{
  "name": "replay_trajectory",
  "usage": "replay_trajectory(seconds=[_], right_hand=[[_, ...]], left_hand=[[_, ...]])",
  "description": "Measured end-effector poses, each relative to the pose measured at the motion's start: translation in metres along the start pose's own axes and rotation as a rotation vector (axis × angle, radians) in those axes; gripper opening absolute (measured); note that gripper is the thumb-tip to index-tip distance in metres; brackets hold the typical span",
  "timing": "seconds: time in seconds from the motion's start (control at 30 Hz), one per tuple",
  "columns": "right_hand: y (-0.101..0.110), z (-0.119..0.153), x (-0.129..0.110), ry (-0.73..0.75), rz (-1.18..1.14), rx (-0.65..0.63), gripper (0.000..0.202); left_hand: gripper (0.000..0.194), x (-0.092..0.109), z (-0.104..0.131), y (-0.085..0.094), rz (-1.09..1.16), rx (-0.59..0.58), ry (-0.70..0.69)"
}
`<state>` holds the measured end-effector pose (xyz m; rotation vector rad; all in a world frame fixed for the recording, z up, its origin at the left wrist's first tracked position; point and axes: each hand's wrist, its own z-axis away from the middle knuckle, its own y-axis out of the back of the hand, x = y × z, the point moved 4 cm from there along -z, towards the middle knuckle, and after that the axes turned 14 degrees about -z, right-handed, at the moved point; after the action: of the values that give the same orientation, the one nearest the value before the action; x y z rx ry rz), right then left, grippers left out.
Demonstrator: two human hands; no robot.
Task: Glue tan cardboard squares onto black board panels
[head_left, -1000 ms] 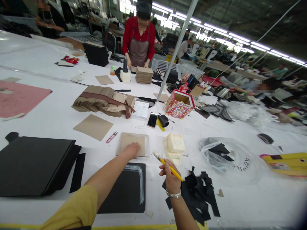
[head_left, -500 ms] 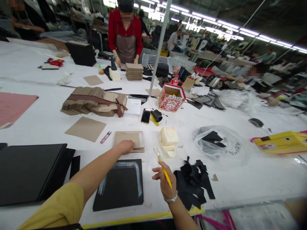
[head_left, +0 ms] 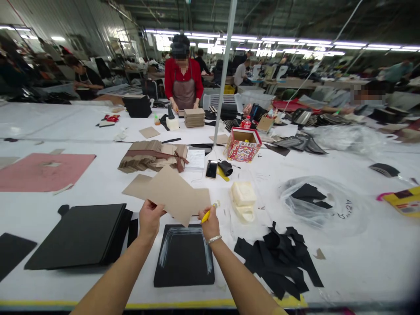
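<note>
Head view: card (head_left: 170, 188) at twelve o'clock from panel (head_left: 184, 258)

Reference: twelve o'clock points away from the person.

1. Left hand (head_left: 150, 221): closed in a pinch, thumb uppermost, on the card's edge at about eight o'clock. The card is held turned like a diamond; its lower corner points to between five and six o'clock, towards the panel, and meets the panel's far edge in the view. Contact there cannot be confirmed.

2. Right hand (head_left: 211, 224): fingers curled around the yellow brush (head_left: 206, 215), tip towards one o'clock. Whether these fingers also touch a card cannot be told.

3. Panel: lies flat, sides nearly square to the person, with white streaks along its nine, twelve and three o'clock margins. The right hand is nearer, at the one o'clock corner; the left hand stands outside the eleven o'clock corner.

4. Surroundings: tub (head_left: 243, 197) at two o'clock from the right hand; scraps (head_left: 278, 258) at four.
</note>
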<state>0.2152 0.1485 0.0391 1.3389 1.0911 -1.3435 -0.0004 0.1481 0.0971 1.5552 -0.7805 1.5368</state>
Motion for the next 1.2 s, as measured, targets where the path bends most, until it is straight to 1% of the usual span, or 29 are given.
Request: replay_trajectory(seconds=[0.1,0.2,0.3,0.37,0.43,0.5,0.53,0.6,0.67,0.73,0.83,0.9,0.93,0.97,1.1,1.2], right_hand=[[-0.011,0.002,0.001,-0.01,-0.1,0.002,0.025],[-0.012,0.008,-0.005,0.001,-0.176,-0.005,0.028],[-0.007,0.014,-0.013,-0.001,-0.267,-0.044,0.029],[-0.001,0.018,-0.019,-0.011,-0.314,-0.092,0.029],[0.008,0.024,-0.022,-0.027,-0.324,-0.155,0.03],[0.02,0.032,-0.019,-0.048,-0.289,-0.226,0.03],[0.027,0.037,-0.014,-0.057,-0.252,-0.257,0.03],[0.042,0.051,0.0,-0.056,-0.127,-0.286,0.029],[0.057,0.066,0.018,-0.033,0.058,-0.269,0.028],[0.067,0.079,0.037,-0.017,0.252,-0.242,0.027],[0.07,0.093,0.06,-0.028,0.443,-0.244,0.026],[0.067,0.094,0.07,-0.024,0.505,-0.251,0.026],[0.065,0.093,0.073,-0.015,0.528,-0.249,0.026],[0.063,0.091,0.075,-0.004,0.547,-0.245,0.027],[0.056,0.078,0.083,0.032,0.606,-0.218,0.029],[0.052,0.07,0.09,0.028,0.624,-0.216,0.027]], left_hand=[[0.033,-0.005,0.022,0.002,0.159,-0.021,0.073],[0.036,-0.005,0.035,0.009,0.222,-0.069,0.105],[0.038,-0.003,0.037,0.025,0.241,-0.128,0.103],[0.037,-0.007,0.033,0.043,0.21,-0.1,0.11],[0.04,-0.019,0.03,0.061,0.117,-0.055,0.149],[0.043,-0.042,0.033,0.076,-0.045,-0.068,0.22],[0.043,-0.056,0.037,0.081,-0.145,-0.103,0.254],[0.039,-0.084,0.051,0.088,-0.355,-0.214,0.288],[0.036,-0.11,0.069,0.092,-0.541,-0.332,0.278],[0.035,-0.129,0.086,0.094,-0.7,-0.433,0.236],[0.035,-0.141,0.099,0.094,-0.908,-0.509,0.096],[0.035,-0.145,0.097,0.092,-0.987,-0.517,0.017],[0.035,-0.147,0.093,0.091,-0.999,-0.509,0.011],[0.035,-0.149,0.089,0.09,-0.997,-0.499,0.029],[0.035,-0.165,0.071,0.085,-0.935,-0.447,0.175],[0.036,-0.175,0.064,0.081,-0.911,-0.435,0.213]])
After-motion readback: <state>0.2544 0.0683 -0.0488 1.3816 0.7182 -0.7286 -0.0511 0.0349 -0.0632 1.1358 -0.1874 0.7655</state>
